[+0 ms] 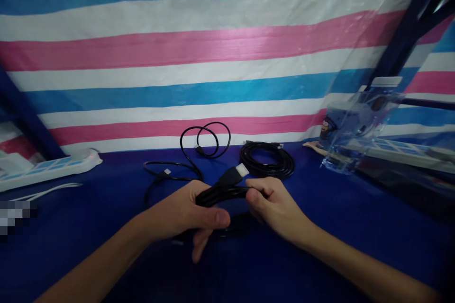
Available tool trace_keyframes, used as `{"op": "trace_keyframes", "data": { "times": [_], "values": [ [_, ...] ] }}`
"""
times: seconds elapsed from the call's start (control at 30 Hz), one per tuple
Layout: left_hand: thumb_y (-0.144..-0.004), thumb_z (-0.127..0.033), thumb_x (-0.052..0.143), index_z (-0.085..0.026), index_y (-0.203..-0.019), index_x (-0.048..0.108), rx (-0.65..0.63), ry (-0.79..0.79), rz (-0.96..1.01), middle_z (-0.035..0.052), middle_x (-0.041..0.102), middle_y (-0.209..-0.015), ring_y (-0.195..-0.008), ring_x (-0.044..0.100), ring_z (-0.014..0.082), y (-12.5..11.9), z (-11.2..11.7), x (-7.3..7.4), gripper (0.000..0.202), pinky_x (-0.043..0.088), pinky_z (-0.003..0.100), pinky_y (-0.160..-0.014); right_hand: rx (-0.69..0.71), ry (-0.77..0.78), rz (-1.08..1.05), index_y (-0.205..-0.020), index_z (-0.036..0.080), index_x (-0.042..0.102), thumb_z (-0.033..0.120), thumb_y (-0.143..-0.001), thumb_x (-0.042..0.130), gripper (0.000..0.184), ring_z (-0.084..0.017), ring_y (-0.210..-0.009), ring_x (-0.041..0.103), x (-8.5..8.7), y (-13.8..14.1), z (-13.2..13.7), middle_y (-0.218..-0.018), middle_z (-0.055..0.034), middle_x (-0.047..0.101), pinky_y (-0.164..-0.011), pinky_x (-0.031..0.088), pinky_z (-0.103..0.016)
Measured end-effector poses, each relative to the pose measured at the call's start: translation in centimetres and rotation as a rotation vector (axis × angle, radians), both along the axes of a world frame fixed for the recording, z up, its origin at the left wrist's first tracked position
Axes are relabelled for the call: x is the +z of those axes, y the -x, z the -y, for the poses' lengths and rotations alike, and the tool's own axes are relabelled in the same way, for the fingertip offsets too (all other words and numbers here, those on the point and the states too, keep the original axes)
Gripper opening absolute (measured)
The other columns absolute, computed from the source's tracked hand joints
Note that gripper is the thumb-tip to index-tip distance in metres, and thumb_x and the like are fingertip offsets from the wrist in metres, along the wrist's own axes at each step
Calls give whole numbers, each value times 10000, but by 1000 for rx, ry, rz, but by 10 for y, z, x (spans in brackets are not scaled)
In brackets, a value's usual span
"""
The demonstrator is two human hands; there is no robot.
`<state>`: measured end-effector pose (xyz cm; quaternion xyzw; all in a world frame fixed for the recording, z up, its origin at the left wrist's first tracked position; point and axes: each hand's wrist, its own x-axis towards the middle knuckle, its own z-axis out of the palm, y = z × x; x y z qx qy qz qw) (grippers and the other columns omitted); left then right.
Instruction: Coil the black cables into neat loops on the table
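A black HDMI cable [227, 193], gathered in coils, hangs between my two hands above the blue table. My left hand [188, 213] grips the bundle with its thumb across the near side. The cable's plug [231, 176], with a pale metal tip, sticks out toward the upper right. At the other side of the coils, my right hand [272, 206] pinches the strands between thumb and bent fingers. The lower part of the loop is dark and partly hidden behind my fingers.
Behind my hands, a coiled black cable [268, 170] and a loosely looped thin black cable [192, 168] lie on the blue table [106, 208]. A white power strip [83, 163] stands left. At right are a clear plastic container [350, 142] and another power strip [401, 151]. Striped sheeting [177, 47] hangs behind.
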<state>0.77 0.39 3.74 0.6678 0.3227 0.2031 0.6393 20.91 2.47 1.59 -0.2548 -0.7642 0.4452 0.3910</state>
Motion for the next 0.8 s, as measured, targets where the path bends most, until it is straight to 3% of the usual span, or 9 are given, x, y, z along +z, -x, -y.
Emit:
{"op": "trace_keyframes", "data": {
  "times": [0.1,0.2,0.27,0.4,0.53,0.6,0.67,0.73,0.8],
  "values": [
    [-729,-500,628,-164,-472,424,-248,270,2,-40,406,-353,-297,410,76,1,5,2,470,230,193,-324,62,61,31,-481,161,390,719,-768,386,627,-52,-396,319,-4,-1,-4,-424,37,361,-402,192,-217],
    [-723,-525,619,-184,-458,351,-275,378,27,-67,328,-328,-251,297,57,0,10,3,509,207,199,-293,68,104,48,-449,160,404,749,-770,309,677,-56,-389,321,-9,0,-6,-406,36,348,-412,225,-220],
    [-725,-518,620,-184,-469,336,-115,293,36,-81,294,-323,-249,241,41,-2,10,3,508,176,192,-287,65,170,19,-433,172,372,721,-809,270,674,-55,-366,298,-11,1,-6,-386,47,306,-409,229,-224],
    [-726,-495,625,-173,-519,411,308,-56,-77,-88,302,-318,-267,245,38,-8,4,1,438,180,176,-298,12,303,-51,-404,189,309,665,-862,214,667,-61,-336,285,-7,8,2,-350,47,263,-399,225,-235],
    [-776,-494,541,-176,-557,438,471,-235,-272,-69,363,-345,-287,324,63,-13,3,3,400,224,181,-303,-148,280,-36,-497,175,403,648,-862,275,611,-57,-343,259,2,15,9,-377,57,278,-377,190,-224],
    [-785,-494,520,-184,-565,415,486,-204,-283,-80,333,-362,-297,310,63,-17,7,4,394,239,184,-309,-243,181,-77,-678,170,495,599,-874,335,498,-63,-378,295,4,16,8,-448,63,326,-385,231,-213],
    [-778,-488,526,-193,-570,376,472,-132,-229,-95,280,-382,-306,255,52,-19,13,7,390,230,181,-311,-337,-17,-100,-953,189,522,521,-894,385,364,-79,-470,397,5,15,7,-586,42,436,-448,331,-213],
    [-771,-503,530,-196,-563,346,412,-50,-188,-99,247,-395,-318,202,42,-20,19,12,414,197,178,-308,-370,-306,-36,-1163,216,463,457,-892,437,364,-120,-712,524,10,11,6,-851,-26,546,-633,437,-261],
    [-755,-534,541,-191,-547,346,320,49,-203,-93,251,-404,-328,181,38,-17,25,21,445,162,179,-307,-285,-605,115,-1208,216,469,432,-850,525,421,-192,-1027,499,21,7,7,-1135,-90,518,-866,411,-351]
  ]
}}
